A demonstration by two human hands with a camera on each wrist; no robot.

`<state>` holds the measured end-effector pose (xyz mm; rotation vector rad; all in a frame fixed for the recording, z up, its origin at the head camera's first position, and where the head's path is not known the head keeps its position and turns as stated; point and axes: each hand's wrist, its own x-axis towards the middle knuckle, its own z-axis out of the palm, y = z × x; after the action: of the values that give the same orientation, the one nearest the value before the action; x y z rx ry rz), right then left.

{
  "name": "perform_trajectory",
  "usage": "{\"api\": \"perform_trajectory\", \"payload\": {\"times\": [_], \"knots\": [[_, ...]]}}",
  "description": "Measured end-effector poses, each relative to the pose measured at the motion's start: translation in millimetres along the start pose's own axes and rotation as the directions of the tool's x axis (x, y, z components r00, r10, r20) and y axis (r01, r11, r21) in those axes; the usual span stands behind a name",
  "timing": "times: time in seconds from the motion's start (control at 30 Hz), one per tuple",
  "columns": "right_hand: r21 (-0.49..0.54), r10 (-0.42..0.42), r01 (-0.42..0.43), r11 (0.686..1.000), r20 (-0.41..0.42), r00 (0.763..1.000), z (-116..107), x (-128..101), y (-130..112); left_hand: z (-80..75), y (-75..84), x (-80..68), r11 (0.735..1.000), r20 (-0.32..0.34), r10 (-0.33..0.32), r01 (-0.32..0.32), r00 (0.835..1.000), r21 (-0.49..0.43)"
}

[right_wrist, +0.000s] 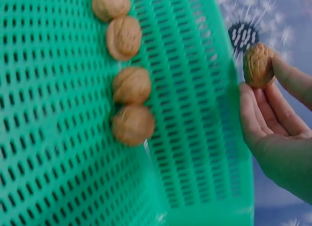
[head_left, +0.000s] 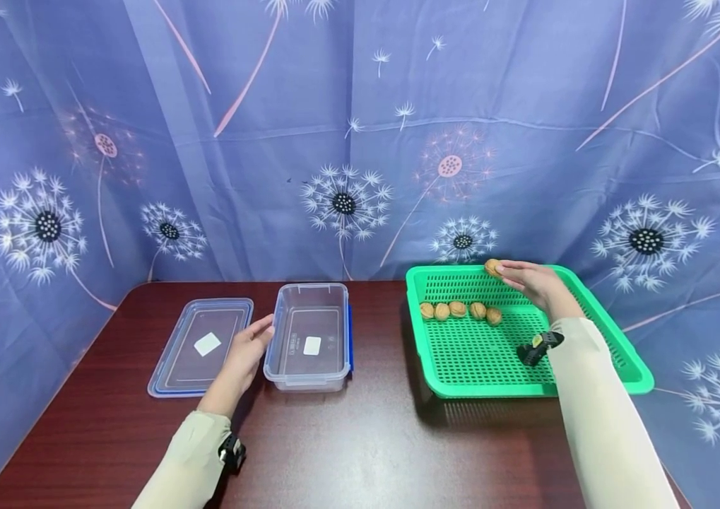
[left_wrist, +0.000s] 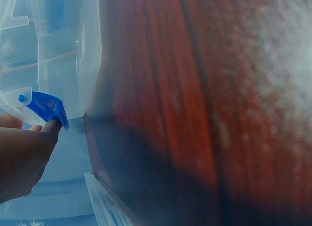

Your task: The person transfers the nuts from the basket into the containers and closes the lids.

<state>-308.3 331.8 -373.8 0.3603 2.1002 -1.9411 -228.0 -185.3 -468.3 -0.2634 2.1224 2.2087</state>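
My right hand (head_left: 534,283) pinches a walnut (head_left: 492,267) between thumb and fingertips, level with the back rim of the green plastic basket (head_left: 480,390). In the right wrist view the held walnut (right_wrist: 258,66) shows up close. Several more walnuts (head_left: 457,309) lie in a row inside the basket, toward its back left. My left hand (head_left: 246,359) touches the left side of a clear plastic container (head_left: 305,380). Its fingers look fairly straight; in the left wrist view a fingertip meets the container's blue latch (left_wrist: 46,106). No walnuts are in the container, whose top is uncovered.
A clear lid (head_left: 191,367) with a blue seal and a white label lies left of the container. All stand on a dark reddish wood table (head_left: 366,452). A blue dandelion-print cloth (head_left: 258,212) hangs close behind and along both sides.
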Motion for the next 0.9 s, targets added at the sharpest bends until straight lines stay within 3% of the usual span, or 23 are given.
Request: {"api": "perform_trajectory", "payload": {"times": [0.57,0.9], "knots": [[0.102,-0.152,0.163,0.981,-0.110,0.982,62,-17,-38,0.7,0.7,1.1,1.000,-0.011,-0.010,0.009,1.000,-0.008],[0.133,-0.205,0.219,0.967,-0.112,0.972,100,-21,-46,0.1,-1.6,2.8,1.000,-0.015,-0.013,0.013,1.000,-0.007]]}}
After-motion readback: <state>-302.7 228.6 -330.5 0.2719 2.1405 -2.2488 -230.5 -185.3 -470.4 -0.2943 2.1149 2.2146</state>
